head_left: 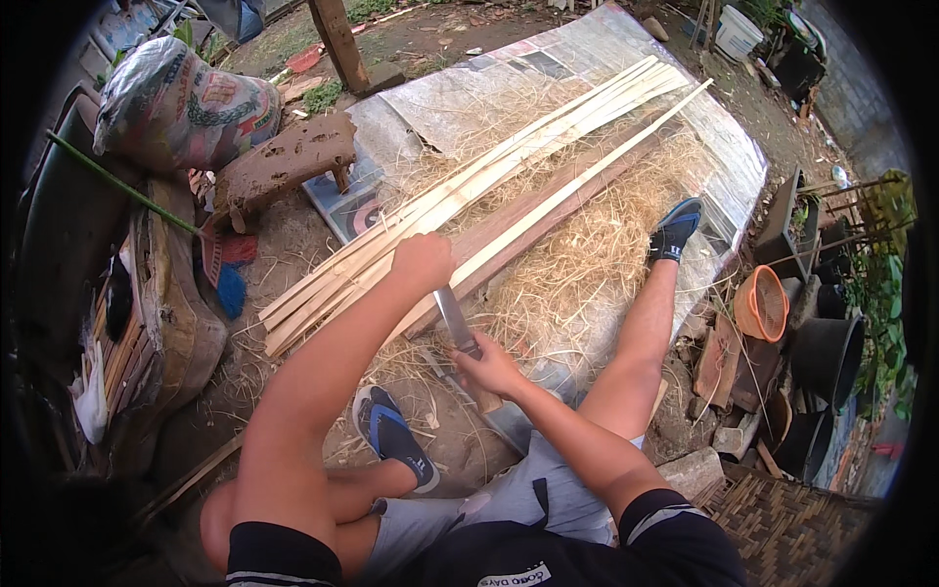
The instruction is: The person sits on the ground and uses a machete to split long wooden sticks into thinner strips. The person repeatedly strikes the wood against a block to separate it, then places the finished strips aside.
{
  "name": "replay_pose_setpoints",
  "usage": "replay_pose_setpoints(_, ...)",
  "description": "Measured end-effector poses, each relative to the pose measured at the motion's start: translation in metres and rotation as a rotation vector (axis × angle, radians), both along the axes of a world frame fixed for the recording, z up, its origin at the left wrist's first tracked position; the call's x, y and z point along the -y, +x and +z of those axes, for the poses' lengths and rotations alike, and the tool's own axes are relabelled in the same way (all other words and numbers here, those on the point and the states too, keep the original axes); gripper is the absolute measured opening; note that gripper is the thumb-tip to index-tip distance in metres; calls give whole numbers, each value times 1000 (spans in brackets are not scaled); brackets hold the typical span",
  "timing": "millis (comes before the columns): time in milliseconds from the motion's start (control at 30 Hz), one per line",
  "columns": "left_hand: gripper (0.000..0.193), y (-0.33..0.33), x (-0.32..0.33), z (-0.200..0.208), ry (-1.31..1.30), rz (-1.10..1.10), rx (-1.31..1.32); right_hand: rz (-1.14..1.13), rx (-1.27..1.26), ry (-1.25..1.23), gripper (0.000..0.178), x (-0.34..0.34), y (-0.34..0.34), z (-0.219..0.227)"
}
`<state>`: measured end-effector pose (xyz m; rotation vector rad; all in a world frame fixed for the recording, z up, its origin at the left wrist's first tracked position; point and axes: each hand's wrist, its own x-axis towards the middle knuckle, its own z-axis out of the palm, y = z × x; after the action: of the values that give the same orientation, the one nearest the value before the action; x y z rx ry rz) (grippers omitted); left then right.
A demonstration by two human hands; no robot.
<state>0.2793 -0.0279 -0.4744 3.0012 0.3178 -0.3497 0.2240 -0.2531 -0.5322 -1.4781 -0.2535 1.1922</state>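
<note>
My right hand (489, 366) is closed around the handle of a knife. The knife's blade (452, 315) points up and left, across the near part of a long pale wooden strip (587, 182). At the blade's far end, my left hand (424, 262) is closed like a fist. Its fingers are turned away, so whether it grips the blade tip or a strip cannot be made out. The pale strip lies along a dark wooden plank (611, 168). Left of the plank, a bundle of pale strips (528, 145) runs slantwise from near left to far right.
Curly shavings (577, 284) cover much of the ground sheet (729, 161). A worn wooden bench (284, 164) and a stuffed sack (181, 103) stand at the left. On the right are an orange basket (761, 303), black pots (827, 360) and bricks. My sandalled feet flank the work.
</note>
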Motion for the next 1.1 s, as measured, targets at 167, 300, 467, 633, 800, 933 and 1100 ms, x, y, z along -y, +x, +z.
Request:
replay_pose_setpoints(167, 54, 64, 76, -48, -195, 227, 177, 163, 95, 78, 42, -11, -31, -40)
replay_pose_setpoints(300, 55, 113, 110, -73, -188, 300, 267, 270, 85, 168, 57, 25, -31, -104)
replay_pose_setpoints(467, 32, 116, 102, -95, -154, 280, 280, 325, 347, -33, 61, 42, 30, -81)
replay_pose_setpoints(633, 19, 125, 109, -104, -142, 133, 341, 143, 477, -117, 49, 16, 62, -32)
replay_pose_setpoints(800, 16, 117, 100, -118, -157, 149, 359, 297, 602, 39, 32, 31, -31, -79)
replay_pose_setpoints(933, 18, 131, 117, -94, -140, 85, 396, 221, -64, 31, 74, 54, 42, -149)
replay_pose_setpoints(1100, 20, 119, 99, -115, -170, 139, 326, 184, 375, -25, 55, 36, 7, -97)
